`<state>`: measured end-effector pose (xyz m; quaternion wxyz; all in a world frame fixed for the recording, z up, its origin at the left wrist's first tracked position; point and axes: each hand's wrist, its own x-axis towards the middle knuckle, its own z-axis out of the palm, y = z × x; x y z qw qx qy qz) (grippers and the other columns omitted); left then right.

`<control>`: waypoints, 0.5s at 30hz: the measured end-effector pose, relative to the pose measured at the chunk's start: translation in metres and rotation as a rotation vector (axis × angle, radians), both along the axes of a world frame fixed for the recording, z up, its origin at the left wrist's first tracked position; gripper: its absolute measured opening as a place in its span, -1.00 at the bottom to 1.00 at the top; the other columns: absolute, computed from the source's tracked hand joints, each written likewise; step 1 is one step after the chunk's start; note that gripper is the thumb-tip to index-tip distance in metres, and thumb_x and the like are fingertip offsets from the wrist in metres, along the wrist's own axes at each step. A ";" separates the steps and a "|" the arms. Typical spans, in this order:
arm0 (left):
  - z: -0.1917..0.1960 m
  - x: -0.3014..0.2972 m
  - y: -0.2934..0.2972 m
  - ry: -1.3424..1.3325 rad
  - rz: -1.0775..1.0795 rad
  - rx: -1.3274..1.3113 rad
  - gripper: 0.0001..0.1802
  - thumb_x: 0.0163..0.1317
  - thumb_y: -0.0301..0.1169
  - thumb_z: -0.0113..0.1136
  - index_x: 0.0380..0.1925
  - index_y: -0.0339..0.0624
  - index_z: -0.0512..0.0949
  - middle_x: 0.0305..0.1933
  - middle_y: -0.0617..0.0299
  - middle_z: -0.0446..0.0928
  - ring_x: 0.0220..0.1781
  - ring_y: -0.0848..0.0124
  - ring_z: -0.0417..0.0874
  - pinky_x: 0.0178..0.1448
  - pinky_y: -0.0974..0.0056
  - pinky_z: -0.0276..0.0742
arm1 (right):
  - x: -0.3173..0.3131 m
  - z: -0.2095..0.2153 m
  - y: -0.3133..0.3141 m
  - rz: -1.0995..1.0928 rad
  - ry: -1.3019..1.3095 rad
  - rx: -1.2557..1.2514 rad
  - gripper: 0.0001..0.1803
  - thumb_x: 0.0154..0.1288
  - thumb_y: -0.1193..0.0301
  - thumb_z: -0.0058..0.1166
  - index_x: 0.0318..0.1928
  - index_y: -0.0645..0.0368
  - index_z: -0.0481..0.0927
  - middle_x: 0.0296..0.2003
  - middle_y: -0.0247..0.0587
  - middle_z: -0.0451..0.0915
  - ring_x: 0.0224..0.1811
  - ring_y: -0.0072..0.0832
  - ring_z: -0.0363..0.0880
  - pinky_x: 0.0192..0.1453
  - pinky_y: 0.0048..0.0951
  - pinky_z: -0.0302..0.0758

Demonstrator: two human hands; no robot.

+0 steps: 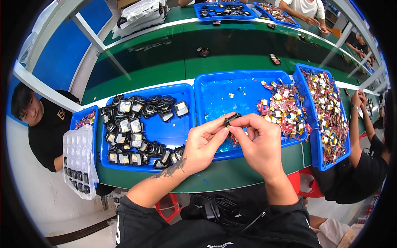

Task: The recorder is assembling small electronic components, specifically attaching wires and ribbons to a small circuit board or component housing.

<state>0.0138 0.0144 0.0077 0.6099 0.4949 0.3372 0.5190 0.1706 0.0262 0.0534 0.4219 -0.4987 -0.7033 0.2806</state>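
Observation:
Both my hands meet over the front of the middle blue tray (202,99). Between them is a small black plastic housing (233,119), tilted and partly hidden by my fingers. My left hand (206,138) pinches it from the left, thumb and fingertips closed on it. My right hand (259,140) has thumb and index finger closed at its right side. Beneath and to the right, a heap of small parts (285,107) in red, white and yellow lies in the tray. Many black housings with pale patches (135,126) fill the left blue tray (165,134).
A tilted blue tray (316,155) of similar parts stands at right. A white blister tray (76,153) lies at far left, near a person (51,124). Behind runs a green conveyor belt (165,60) with scattered black units. Another person's hands (359,101) work at right.

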 end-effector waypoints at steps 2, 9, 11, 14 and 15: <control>-0.001 0.001 0.000 -0.001 -0.006 0.001 -0.56 0.41 -0.57 -0.03 0.27 -0.41 0.33 0.16 0.06 0.50 0.18 0.45 0.50 0.27 0.34 0.43 | 0.001 0.000 0.001 0.003 0.005 0.009 -0.91 0.07 0.59 0.26 -0.37 0.25 0.63 -0.56 -0.21 0.59 -0.70 -0.51 0.36 -0.59 -0.45 0.28; -0.002 0.001 -0.002 -0.046 0.001 -0.021 -0.57 0.42 -0.55 -0.04 0.26 -0.44 0.32 0.17 0.06 0.50 0.17 0.44 0.50 0.26 0.34 0.43 | -0.003 0.001 0.004 0.009 -0.030 0.107 -0.84 0.02 0.58 0.30 -0.48 0.24 0.52 -0.60 -0.24 0.55 -0.64 -0.40 0.42 -0.54 -0.40 0.35; 0.001 -0.001 -0.003 -0.046 -0.051 -0.029 -0.57 0.43 -0.52 -0.04 0.26 -0.45 0.33 0.17 0.06 0.50 0.17 0.44 0.51 0.25 0.34 0.44 | 0.004 0.006 0.000 -0.020 -0.077 0.106 -0.79 -0.01 0.57 0.32 -0.48 0.23 0.48 -0.61 -0.25 0.49 -0.62 -0.38 0.41 -0.52 -0.40 0.35; 0.004 0.001 -0.005 -0.095 -0.053 0.036 -0.57 0.44 -0.50 -0.04 0.26 -0.44 0.33 0.16 0.07 0.50 0.16 0.45 0.51 0.24 0.35 0.44 | 0.005 0.006 0.003 -0.029 -0.091 0.170 -0.71 -0.06 0.57 0.37 -0.47 0.22 0.42 -0.61 -0.26 0.40 -0.58 -0.37 0.39 -0.47 -0.41 0.36; 0.004 0.000 -0.005 -0.096 -0.053 0.031 -0.57 0.44 -0.50 -0.04 0.26 -0.44 0.33 0.16 0.07 0.50 0.16 0.45 0.51 0.24 0.35 0.44 | 0.005 0.005 0.004 -0.016 -0.064 0.231 -0.67 -0.09 0.56 0.39 -0.45 0.21 0.41 -0.59 -0.26 0.36 -0.56 -0.39 0.38 -0.45 -0.42 0.36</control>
